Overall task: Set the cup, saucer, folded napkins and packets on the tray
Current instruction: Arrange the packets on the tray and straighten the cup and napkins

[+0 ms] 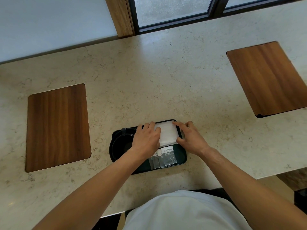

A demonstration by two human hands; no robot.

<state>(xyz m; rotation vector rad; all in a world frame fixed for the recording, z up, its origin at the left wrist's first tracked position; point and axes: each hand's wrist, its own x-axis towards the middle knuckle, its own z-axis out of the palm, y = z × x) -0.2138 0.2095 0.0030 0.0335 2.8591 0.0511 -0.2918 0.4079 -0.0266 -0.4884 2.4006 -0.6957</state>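
Obs.: a dark rectangular tray with rounded corners (181,161) sits at the near edge of the pale marble-look worktop (149,80), directly in front of the person, probably so both arms reach it without stretching.

Left hand (146,138) lies over the left side of the white folded napkins (167,134); its fingers are bent, with the tips on the napkins' left edge. Right hand (188,137) pinches the right edge: forefinger at the far right corner, thumb at the near right corner. Judgement: the two hands bracket the stack to square it and keep the folds from springing apart as it settles into the tray's far right corner.

The dark round saucer (120,147) occupies the tray's left end, partly hidden under the left wrist. A dark cup appears to stand on it, but black on black I cannot tell its outline for certain.

The small grey and white sachet packets (163,157) lie fanned and overlapping along the tray's near edge, just beside the napkins, printed faces up; likely so each stays readable and easy to pick.

Everything named in the task seems to be on the tray already; what remains is likely only this final alignment.

Also present: two brown wood-grain rectangular panels (57,127) set into the worktop, one toward the left end, one toward the far right corner, both well apart from the tray.
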